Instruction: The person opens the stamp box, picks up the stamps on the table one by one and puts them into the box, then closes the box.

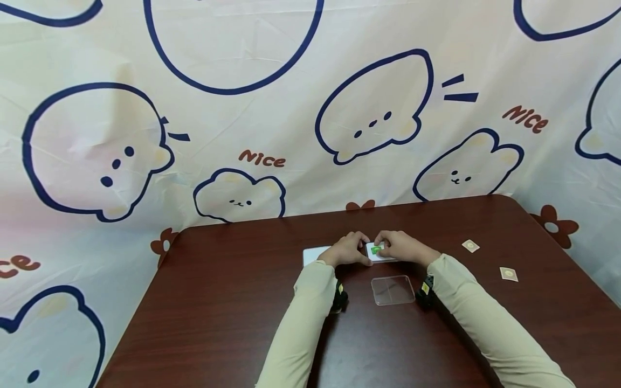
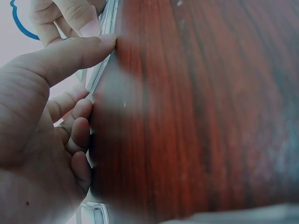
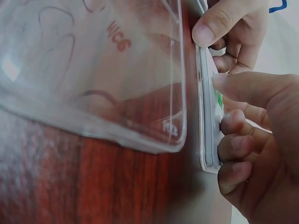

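Gently, I'm pinching the left end of the white case (image 3: pixel 209 126) with the left hand (image 1: pixel 346 249), while the right hand (image 1: pixel 404 247) is bending over the green piece (image 1: pixel 375 250) on top; whether it's gripping, I can't tell. Beyond the clear cover (image 1: pixel 393 291), the case is looking light, stiff and slick, so I'm favouring its edges.

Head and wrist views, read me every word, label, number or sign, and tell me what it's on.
"Nice": wall cloth, left of centre.
"Nice": wall cloth, right side.
"ce": wall cloth, cut off at the left edge.
Clear plastic piece: red letters distorted, pale corner mark too blurred to read.
Two small cards: markings too small to read.
Green piece on the white case: no legible text.
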Demonstrator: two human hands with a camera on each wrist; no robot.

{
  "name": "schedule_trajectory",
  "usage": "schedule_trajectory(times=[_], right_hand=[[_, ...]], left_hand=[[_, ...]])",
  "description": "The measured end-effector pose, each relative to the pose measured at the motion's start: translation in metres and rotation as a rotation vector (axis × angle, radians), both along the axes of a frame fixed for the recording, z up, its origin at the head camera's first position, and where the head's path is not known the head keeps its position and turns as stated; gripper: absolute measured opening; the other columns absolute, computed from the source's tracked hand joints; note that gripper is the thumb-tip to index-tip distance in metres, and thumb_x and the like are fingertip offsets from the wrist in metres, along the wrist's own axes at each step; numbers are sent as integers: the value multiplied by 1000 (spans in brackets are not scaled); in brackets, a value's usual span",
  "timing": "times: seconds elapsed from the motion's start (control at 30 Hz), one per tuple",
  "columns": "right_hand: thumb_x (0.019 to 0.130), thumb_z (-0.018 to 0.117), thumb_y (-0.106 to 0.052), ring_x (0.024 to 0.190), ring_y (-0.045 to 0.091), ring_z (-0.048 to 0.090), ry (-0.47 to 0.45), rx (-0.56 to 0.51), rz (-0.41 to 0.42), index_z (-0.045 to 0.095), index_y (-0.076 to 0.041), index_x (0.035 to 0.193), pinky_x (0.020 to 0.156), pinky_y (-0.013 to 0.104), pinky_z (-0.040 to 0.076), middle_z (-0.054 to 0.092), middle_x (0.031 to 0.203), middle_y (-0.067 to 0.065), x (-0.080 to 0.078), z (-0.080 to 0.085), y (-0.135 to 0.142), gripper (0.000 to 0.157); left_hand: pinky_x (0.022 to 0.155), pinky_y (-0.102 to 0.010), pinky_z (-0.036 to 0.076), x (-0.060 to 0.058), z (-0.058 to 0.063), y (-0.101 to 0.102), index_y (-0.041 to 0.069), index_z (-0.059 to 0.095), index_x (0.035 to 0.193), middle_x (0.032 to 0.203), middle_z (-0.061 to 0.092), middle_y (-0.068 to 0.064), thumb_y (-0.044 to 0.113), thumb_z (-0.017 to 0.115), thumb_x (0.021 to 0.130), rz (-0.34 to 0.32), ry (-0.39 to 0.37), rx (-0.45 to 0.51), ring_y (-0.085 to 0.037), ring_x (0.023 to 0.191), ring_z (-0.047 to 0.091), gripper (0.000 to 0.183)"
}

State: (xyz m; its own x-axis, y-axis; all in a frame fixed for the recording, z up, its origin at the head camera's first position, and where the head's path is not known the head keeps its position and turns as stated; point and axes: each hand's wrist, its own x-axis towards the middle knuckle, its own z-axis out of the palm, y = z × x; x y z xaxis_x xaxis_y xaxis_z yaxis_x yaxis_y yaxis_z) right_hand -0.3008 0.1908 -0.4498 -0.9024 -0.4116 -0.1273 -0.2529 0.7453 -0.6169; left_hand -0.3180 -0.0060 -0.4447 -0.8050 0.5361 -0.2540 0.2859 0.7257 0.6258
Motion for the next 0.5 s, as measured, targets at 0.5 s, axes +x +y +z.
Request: schedule_trajectory(times=[0.5], right_hand=[[92,62,-17,69,17,48,5,-21,-81,61,-4,112,62,30,41,55,81,7,4,13,27,23]], left_hand=[[91,-33,43,1,-1,0,20,52,127,118,48,-3,32,78,81,0,-25,16,-17,104,46,54]])
